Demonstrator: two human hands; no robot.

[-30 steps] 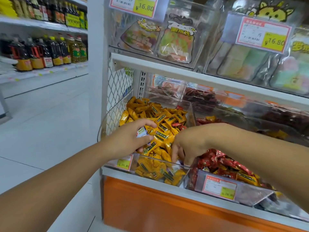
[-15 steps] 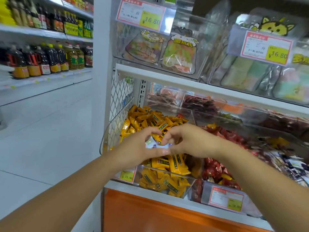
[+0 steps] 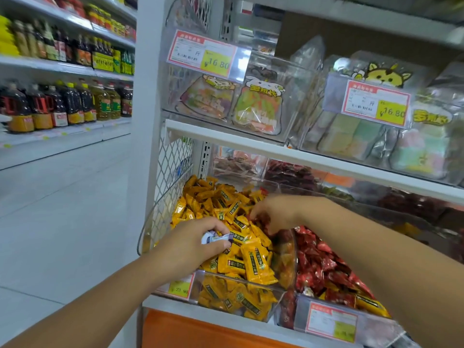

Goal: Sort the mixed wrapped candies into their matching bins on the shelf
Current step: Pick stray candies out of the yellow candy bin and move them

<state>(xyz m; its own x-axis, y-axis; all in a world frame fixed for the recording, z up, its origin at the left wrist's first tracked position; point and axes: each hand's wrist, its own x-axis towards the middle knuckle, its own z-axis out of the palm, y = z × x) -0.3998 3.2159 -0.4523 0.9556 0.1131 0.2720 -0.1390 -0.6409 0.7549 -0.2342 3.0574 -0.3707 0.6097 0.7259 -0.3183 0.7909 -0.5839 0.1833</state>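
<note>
Head camera: the left hand (image 3: 190, 244) sits just below centre, at about 7 o'clock. Its fingers are curled round a few white-and-purple wrapped candies (image 3: 216, 239), held right above the front of the yellow candies (image 3: 247, 262). These fill a clear bin (image 3: 150, 222) on the lower shelf. The right hand (image 3: 278, 212) is over the same bin at about 1 o'clock from the left hand. Its fingers are bent down onto some reddish wrappers at the bin's right edge, and whether they grip one cannot be told. At 3 o'clock of the yellow heap, touching its wall, stands the neighbouring bin (image 3: 374, 329) of red candies (image 3: 324, 264), with a few yellow ones at its front. A price label (image 3: 178, 288) reading 29.90 is on the yellow bin's front. At 12 o'clock, above a white shelf board (image 3: 276, 149), clear boxes hold bags of sweets (image 3: 258, 106). At 9 o'clock, across the aisle, stand oil bottles (image 3: 72, 104).
</note>
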